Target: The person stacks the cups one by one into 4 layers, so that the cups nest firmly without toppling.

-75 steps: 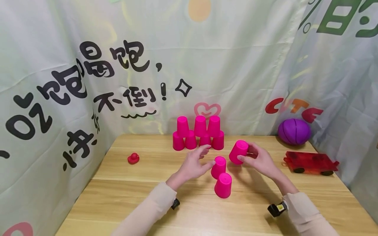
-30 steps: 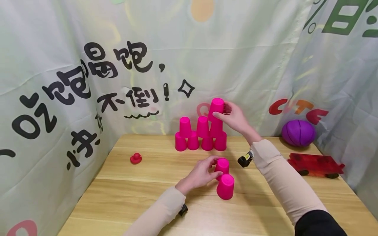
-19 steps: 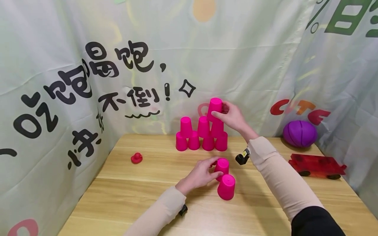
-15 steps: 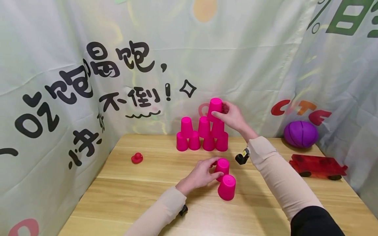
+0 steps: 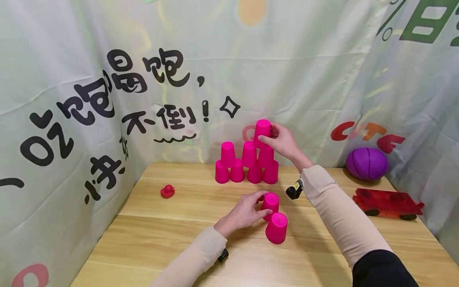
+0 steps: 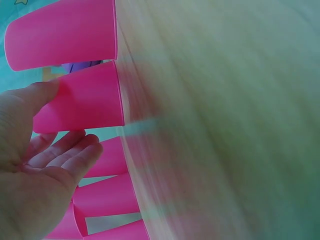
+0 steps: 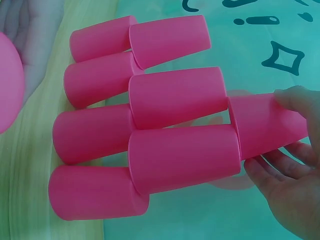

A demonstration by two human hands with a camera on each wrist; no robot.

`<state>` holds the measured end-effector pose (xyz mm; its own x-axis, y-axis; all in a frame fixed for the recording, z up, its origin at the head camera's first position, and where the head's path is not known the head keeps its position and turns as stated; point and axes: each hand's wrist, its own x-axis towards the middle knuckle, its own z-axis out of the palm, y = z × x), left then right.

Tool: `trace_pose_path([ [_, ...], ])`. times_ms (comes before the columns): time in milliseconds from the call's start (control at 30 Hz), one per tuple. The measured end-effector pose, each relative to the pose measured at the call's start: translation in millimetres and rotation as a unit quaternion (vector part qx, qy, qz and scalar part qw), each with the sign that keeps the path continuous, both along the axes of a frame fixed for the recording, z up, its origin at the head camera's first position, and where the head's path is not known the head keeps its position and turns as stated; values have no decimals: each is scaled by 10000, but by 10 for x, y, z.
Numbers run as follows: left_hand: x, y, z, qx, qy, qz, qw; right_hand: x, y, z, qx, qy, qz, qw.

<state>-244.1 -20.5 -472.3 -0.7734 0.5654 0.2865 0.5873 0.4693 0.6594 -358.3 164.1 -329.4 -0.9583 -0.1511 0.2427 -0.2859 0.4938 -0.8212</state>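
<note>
Upside-down pink cups stand in a stacked wall at the table's back: several in the bottom row (image 5: 222, 172) and three in the second row (image 5: 228, 154). My right hand (image 5: 285, 143) pinches a pink cup (image 5: 263, 129) on top, its rim across the two right-hand cups of the second row, as the right wrist view shows. Nearer me, my left hand (image 5: 241, 215) has thumb and fingers around another upside-down cup (image 5: 271, 202) on the table. One more cup (image 5: 276, 229) stands just in front of that one, with no hand on it.
A small red rubber duck (image 5: 167, 191) sits at the left of the wooden table (image 5: 161, 247). At the right are a purple ball (image 5: 367, 163) and a red toy car (image 5: 388, 203). A printed curtain (image 5: 305, 59) hangs close behind the cups.
My right hand has carried a cup from the table's middle up onto the second row, where it now stays. My left hand has closed in around the cup beside it. The view has shifted slightly.
</note>
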Motion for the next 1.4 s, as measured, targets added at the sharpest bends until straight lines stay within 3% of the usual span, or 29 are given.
trace_pose_path([
  [567,2,1,18,6,-76,-9,10000,4,27,12,16,-120,-22,9999],
  [800,10,-14,52,143,-401,-35,9991,53,111,46,34,-107,38,9999],
  [933,-28,-63,117,457,-701,16,9965,148,216,67,3,-19,-59,10000],
  [1033,-78,-119,197,766,-709,135,9944,244,294,62,-37,39,-120,9999],
  [1167,-148,-195,314,1111,-508,277,9921,386,376,3,-46,111,-82,9999],
  [1400,-232,-330,561,1263,-1,540,9905,652,450,-220,181,190,-46,9996],
])
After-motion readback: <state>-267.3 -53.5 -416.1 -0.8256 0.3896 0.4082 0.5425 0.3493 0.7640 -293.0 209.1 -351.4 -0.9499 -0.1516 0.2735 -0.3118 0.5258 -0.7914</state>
